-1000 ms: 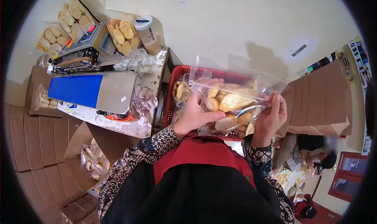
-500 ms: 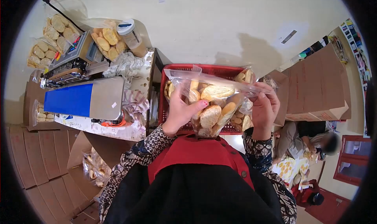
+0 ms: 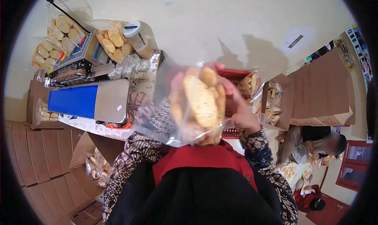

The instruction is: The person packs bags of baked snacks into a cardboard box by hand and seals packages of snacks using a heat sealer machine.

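A clear plastic bag of oval bread slices (image 3: 201, 103) is held up in front of the red apron, blurred by motion. My right hand (image 3: 239, 106) grips its right side, with fingers round the upper edge. Behind the bag's left side is my left hand (image 3: 176, 82), mostly hidden by the plastic and bread; a bit of it shows through. Below and behind the bag stands a red basket (image 3: 232, 73), with another bag of bread (image 3: 249, 85) at its right end.
On the left table are a sealing machine with a blue-and-metal plate (image 3: 88, 101), bread bags (image 3: 114, 39) and a lidded jar (image 3: 138, 39). Cardboard boxes (image 3: 319, 87) stand at right, more (image 3: 43, 154) at lower left. Two people (image 3: 311, 144) are at lower right.
The bag has been lifted and turned upright, nearer the camera. My left hand has gone behind it, and my right hand has moved left onto its side.
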`<act>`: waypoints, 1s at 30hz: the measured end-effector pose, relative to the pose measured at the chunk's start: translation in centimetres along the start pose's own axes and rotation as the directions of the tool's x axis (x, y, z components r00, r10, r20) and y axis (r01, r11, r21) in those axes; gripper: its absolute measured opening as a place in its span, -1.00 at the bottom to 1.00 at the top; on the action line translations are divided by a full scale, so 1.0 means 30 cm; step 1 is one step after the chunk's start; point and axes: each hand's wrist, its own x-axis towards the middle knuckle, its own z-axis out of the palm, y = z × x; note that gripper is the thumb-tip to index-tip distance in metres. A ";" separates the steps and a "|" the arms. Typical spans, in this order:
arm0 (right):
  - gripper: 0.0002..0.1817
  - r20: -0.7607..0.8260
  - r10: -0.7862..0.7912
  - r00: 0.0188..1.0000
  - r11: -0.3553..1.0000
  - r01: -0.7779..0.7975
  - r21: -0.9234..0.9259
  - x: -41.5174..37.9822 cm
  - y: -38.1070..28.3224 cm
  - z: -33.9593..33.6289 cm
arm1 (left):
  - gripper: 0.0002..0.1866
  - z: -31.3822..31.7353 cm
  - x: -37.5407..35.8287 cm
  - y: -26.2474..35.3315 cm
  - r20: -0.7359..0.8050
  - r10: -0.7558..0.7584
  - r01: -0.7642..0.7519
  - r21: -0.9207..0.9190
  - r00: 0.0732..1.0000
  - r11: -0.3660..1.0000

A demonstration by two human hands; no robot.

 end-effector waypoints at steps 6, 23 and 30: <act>0.26 -0.222 0.210 0.952 0.896 -0.097 0.434 -0.128 0.091 0.095 | -0.29 -0.279 0.086 0.027 -0.193 0.084 0.170 0.959 0.978 0.226; 0.08 -0.432 -0.139 0.891 0.952 0.241 0.191 -0.037 -0.148 0.120 | 0.07 -0.256 -0.121 0.117 0.012 0.068 -0.056 0.729 0.998 0.682; -0.05 -0.333 -0.242 0.911 0.963 0.184 -0.196 -0.019 -0.298 0.185 | 0.08 -0.297 -0.173 0.106 -0.253 0.179 0.008 0.596 0.951 0.803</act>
